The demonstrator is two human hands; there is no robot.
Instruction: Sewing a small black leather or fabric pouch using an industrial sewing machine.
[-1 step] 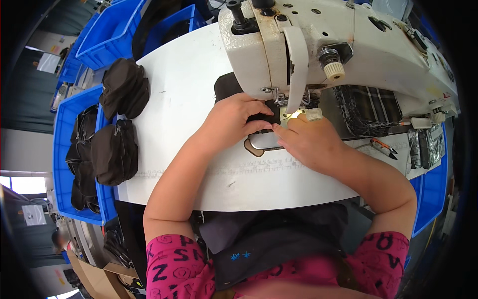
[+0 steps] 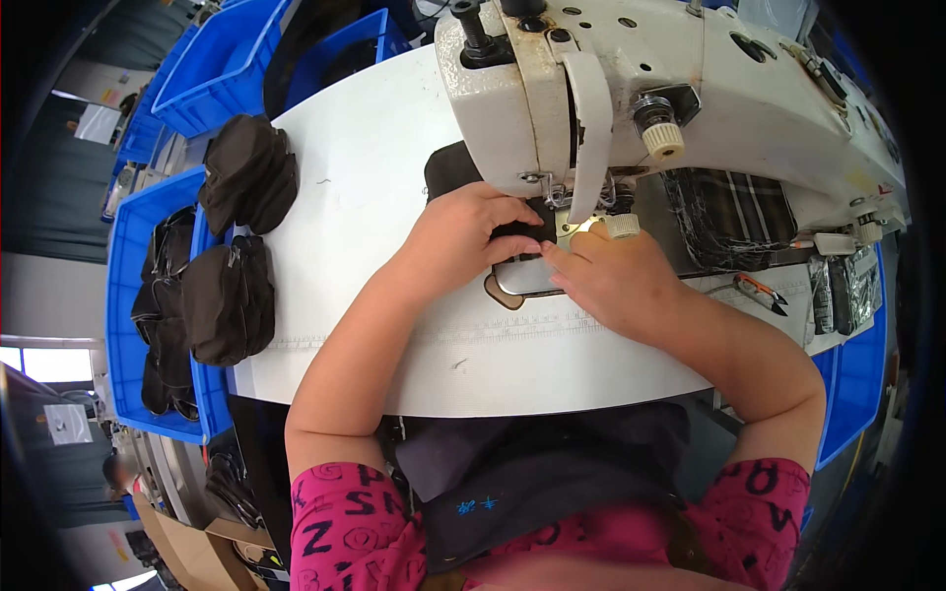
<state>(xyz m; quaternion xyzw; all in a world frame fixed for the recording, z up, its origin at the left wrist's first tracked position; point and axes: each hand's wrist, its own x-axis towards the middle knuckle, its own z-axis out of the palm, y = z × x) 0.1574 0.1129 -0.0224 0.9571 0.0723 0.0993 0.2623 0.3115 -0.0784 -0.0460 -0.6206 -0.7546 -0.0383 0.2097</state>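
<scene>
My left hand (image 2: 473, 231) grips the edge of a black fabric piece (image 2: 448, 167) beside the sewing machine's presser foot, fingers curled over it and thumb toward the right. My right hand (image 2: 616, 281) is bent at the same piece, its thumb meeting the left thumb and its index finger by the metal needle plate (image 2: 581, 219). The piece lies partly under the head of the white sewing machine (image 2: 503, 108), and the fingertips hide some of it. A knurled white knob (image 2: 623, 225) sits just above my right hand.
Dark fabric pouches (image 2: 236, 177) lie at the table's (image 2: 335, 177) left, by blue bins (image 2: 123, 295). A stack of plaid pieces (image 2: 729, 217), orange-handled snips (image 2: 759, 294) and a plastic packet (image 2: 843, 291) are at the right. A cardboard box (image 2: 187, 547) and a distant person (image 2: 123, 473) are lower left.
</scene>
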